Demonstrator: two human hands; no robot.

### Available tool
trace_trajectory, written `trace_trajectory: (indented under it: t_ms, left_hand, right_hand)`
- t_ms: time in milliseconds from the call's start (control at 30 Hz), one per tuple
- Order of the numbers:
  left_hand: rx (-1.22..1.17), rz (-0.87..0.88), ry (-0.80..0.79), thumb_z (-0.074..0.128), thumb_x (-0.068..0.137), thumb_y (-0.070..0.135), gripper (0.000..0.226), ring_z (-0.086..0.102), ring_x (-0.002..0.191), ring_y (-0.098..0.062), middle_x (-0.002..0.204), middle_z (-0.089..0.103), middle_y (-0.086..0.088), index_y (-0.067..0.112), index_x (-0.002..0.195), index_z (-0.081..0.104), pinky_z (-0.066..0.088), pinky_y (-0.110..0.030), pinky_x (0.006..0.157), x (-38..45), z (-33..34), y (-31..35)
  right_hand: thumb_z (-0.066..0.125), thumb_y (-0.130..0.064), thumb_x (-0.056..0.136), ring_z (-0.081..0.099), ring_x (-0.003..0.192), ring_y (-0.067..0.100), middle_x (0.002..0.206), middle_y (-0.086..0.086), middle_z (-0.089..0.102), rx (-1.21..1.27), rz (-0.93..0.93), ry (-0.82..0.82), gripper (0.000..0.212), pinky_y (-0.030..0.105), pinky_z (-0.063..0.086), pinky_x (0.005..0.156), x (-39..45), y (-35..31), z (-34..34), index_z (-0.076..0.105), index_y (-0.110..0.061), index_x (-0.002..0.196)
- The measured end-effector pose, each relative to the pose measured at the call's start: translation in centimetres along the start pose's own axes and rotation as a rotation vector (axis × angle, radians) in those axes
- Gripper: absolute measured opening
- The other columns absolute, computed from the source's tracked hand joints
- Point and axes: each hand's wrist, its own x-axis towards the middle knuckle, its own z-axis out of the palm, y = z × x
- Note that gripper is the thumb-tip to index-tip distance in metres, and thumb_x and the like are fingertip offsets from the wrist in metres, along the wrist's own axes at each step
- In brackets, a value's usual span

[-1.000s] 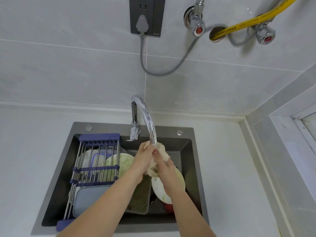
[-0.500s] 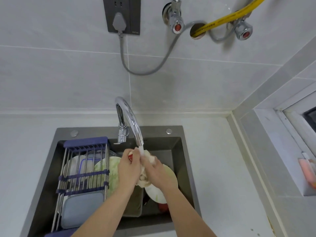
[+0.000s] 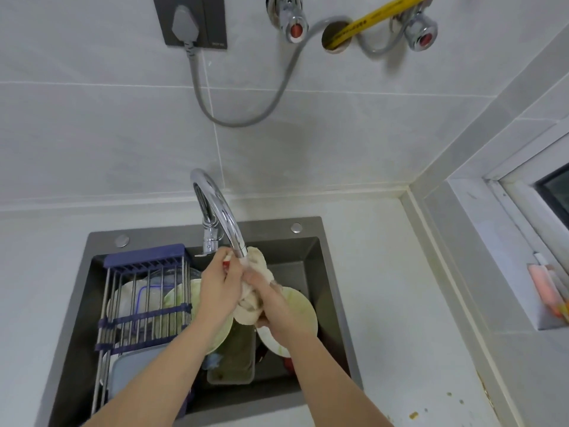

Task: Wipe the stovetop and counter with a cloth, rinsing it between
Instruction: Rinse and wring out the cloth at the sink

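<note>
A cream-coloured cloth point(image 3: 257, 266) is bunched between both hands directly under the spout of the chrome faucet point(image 3: 215, 208), where water runs onto it. My left hand point(image 3: 220, 285) grips the cloth's left side. My right hand point(image 3: 271, 298) clasps its right and lower part. Both hands hover over the dark grey sink point(image 3: 320, 260), above the dirty dishes. The white counter point(image 3: 391, 297) spreads to either side of the sink. No stovetop is in view.
A blue-and-steel drying rack point(image 3: 144, 300) spans the sink's left half over plates and a container. A white plate point(image 3: 303, 315) and a grey tray point(image 3: 234, 362) lie under my hands. Crumbs point(image 3: 414, 414) dot the counter at bottom right. A window ledge point(image 3: 508, 260) rises on the right.
The view has shifted slightly left. My hands keep kneading the cloth under the running water and sit a little lower and closer together.
</note>
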Motion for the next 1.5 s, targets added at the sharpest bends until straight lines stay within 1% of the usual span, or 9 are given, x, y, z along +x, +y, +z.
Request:
trace_trajectory:
  t_ms: [133,333,500,700,867,1033,1133,1333,1500]
  left_hand:
    - [-0.239,-0.303,0.139,0.044,0.109,0.027,0.023,0.064,0.085,-0.033,0.09,0.065,-0.009,0.017,0.101,0.063,0.05,-0.038,0.071,2.1,0.4,-0.9]
    - [-0.294,-0.553,0.076,0.054,0.103,0.051,0.029,0.07,0.096,-0.029,0.107,0.07,-0.008,0.026,0.116,0.06,0.062,-0.05,0.084,0.4,1.0,-3.0]
    - [-0.42,-0.502,0.128,0.063,0.1,0.045,0.029,0.071,0.096,-0.025,0.107,0.069,-0.006,0.025,0.119,0.054,0.062,-0.051,0.086,-1.7,1.3,-2.0]
    - [-0.042,-0.055,0.1,0.065,0.1,0.024,0.016,0.063,0.079,0.002,0.092,0.064,0.007,0.022,0.112,0.055,0.047,-0.015,0.064,-1.8,0.0,0.7]
    - [-0.157,-0.048,0.154,0.061,0.1,0.011,0.008,0.056,0.069,0.007,0.09,0.06,0.004,0.012,0.107,0.056,0.044,-0.021,0.063,-0.1,-0.3,1.2]
    - [-0.301,-0.215,0.216,0.06,0.104,0.028,0.014,0.067,0.094,-0.022,0.102,0.065,-0.002,0.019,0.113,0.056,0.053,-0.036,0.077,0.6,-0.3,-1.7]
    - [-0.331,-0.249,0.201,0.059,0.105,0.029,0.014,0.068,0.097,-0.025,0.104,0.066,-0.002,0.02,0.116,0.056,0.054,-0.034,0.074,-0.3,-0.1,-2.4]
    - [-0.526,-0.37,-0.048,0.057,0.105,0.029,0.014,0.074,0.098,-0.021,0.106,0.076,-0.003,0.024,0.111,0.069,0.061,-0.044,0.081,-2.3,0.2,-0.7]
    - [-0.317,-0.395,-0.145,0.045,0.11,0.037,0.031,0.069,0.106,-0.028,0.118,0.071,-0.009,0.018,0.12,0.067,0.053,-0.046,0.096,-0.4,-0.5,-1.1]
  right_hand:
    - [0.073,-0.04,0.096,0.065,0.079,0.0,0.097,-0.009,0.074,0.107,-0.176,0.053,0.039,0.014,0.047,0.062,-1.0,2.2,-0.1,0.066,-0.022,0.13]
    - [0.071,-0.044,0.097,0.068,0.096,0.014,0.103,-0.003,0.07,-0.266,-0.327,0.203,0.021,0.028,0.058,0.083,-0.2,4.3,-1.6,0.063,-0.032,0.113]
    - [0.048,-0.046,0.107,0.06,0.09,0.001,0.115,-0.013,0.052,-0.709,-0.384,0.145,0.029,0.008,0.043,0.072,-0.5,2.2,-2.0,0.06,-0.034,0.131]
    - [0.026,-0.052,0.107,0.057,0.084,0.011,0.098,-0.009,0.051,-0.996,-0.421,0.146,0.031,0.032,0.053,0.071,-0.9,-0.7,-2.1,0.051,-0.036,0.117]
    - [0.041,-0.073,0.097,0.062,0.086,0.009,0.094,-0.008,0.064,-0.686,-0.306,0.143,0.05,0.041,0.054,0.08,-0.3,-0.3,-2.7,0.069,-0.031,0.091]
    - [0.072,-0.039,0.097,0.062,0.07,-0.011,0.095,-0.005,0.071,-0.381,-0.212,0.018,0.025,0.003,0.043,0.06,-1.8,-0.2,-2.3,0.072,-0.019,0.111]
    - [0.071,-0.041,0.098,0.062,0.095,-0.009,0.125,-0.008,0.065,-0.292,-0.255,0.038,0.031,-0.001,0.043,0.069,-1.7,0.3,-1.9,0.069,-0.029,0.127]
    - [0.081,-0.061,0.082,0.07,0.121,0.025,0.132,0.007,0.072,0.131,-0.137,-0.083,0.077,0.049,0.056,0.103,-0.8,1.3,-1.1,0.055,-0.024,0.144]
    - [0.056,-0.051,0.104,0.073,0.108,0.026,0.117,0.009,0.076,0.371,0.015,0.099,0.042,0.041,0.058,0.096,-0.2,-1.2,0.4,0.069,-0.017,0.125]
